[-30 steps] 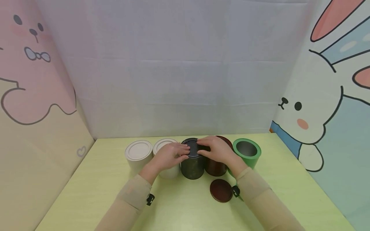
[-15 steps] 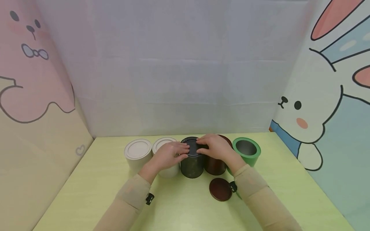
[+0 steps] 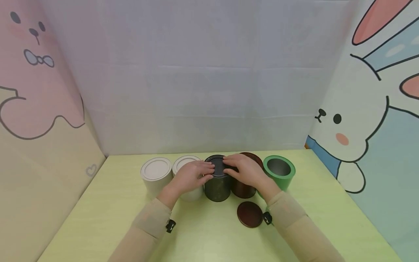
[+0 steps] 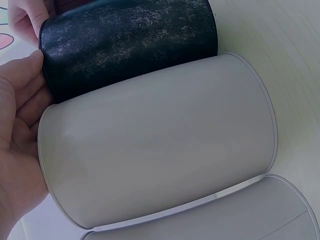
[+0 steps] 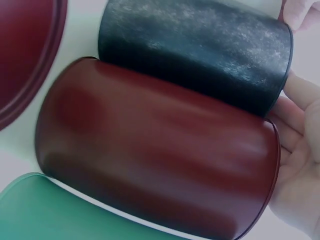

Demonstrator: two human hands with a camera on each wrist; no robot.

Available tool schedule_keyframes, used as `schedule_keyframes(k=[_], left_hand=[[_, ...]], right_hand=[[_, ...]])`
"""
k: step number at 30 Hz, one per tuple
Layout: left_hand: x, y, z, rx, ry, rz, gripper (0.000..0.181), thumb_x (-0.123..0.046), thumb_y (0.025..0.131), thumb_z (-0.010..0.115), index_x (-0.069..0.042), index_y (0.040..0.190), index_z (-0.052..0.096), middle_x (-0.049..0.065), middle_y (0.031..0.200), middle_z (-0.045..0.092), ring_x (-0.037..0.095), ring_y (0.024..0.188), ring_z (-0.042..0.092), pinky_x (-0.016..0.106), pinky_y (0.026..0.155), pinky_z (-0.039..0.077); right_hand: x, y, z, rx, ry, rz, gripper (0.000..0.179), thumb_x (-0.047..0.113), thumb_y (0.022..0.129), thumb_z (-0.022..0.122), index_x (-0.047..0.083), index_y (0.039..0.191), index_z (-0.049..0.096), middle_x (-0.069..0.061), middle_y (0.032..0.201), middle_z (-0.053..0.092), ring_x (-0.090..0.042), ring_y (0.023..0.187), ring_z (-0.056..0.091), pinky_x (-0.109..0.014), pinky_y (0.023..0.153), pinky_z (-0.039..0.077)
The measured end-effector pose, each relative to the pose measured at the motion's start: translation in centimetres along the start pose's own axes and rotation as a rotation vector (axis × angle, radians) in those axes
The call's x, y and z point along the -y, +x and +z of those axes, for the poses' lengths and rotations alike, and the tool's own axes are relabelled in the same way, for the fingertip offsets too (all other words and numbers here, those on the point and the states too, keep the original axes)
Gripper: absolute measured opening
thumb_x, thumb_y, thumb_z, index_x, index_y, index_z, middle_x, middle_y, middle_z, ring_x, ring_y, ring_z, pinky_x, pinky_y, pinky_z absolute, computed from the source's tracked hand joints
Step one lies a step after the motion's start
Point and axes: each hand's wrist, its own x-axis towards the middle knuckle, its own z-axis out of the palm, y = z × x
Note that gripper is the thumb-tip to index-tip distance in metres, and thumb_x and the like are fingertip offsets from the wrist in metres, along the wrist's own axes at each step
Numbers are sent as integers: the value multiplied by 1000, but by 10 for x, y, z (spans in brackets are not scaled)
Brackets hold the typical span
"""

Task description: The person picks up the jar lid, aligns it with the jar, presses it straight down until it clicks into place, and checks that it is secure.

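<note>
A black canister (image 3: 217, 191) with its lid (image 3: 219, 168) on stands upright in the middle of a row. My left hand (image 3: 193, 176) reaches over the neighbouring white canister (image 4: 155, 145) and lays its fingers on the left side of the black lid, thumb near the front rim. From the other side my right hand (image 3: 246, 170) comes across the dark red canister (image 5: 155, 145), its fingertips touching the right side of the same lid. Neither hand curls round anything. The hand hides part of the dark red canister's top.
Another white canister (image 3: 156, 187), lidded, ends the row at left. A green canister (image 3: 284, 182) without a lid stands at right. On the table (image 3: 108, 211) in front lies a loose dark red lid (image 3: 250, 214). A white cloth wall (image 3: 203, 91) closes the back.
Both hands stay on the black lid with hardly any movement. The canisters and the loose lid keep their places; the head view has shifted slightly.
</note>
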Motion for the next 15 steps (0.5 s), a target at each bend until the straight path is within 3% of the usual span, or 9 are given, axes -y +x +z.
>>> schedule_keyframes(k=[7, 15], left_hand=[[1, 1, 1, -18, -9, 10, 26, -19, 93, 71, -5, 115, 75, 8, 124, 68, 23, 116, 63, 39, 103, 47], [-2, -1, 0, 12, -29, -44, 28, -22, 93, 71, -6, 115, 75, 7, 126, 67, 24, 120, 60, 41, 107, 44]], right_hand=[[-2, -17, 0, -153, 32, -64, 38, 19, 89, 76, 3, 123, 70, -11, 121, 67, -29, 114, 60, -45, 100, 48], [0, -46, -2, -256, 125, -135, 36, 13, 85, 78, 5, 119, 71, -6, 114, 69, -26, 109, 62, -44, 94, 51]])
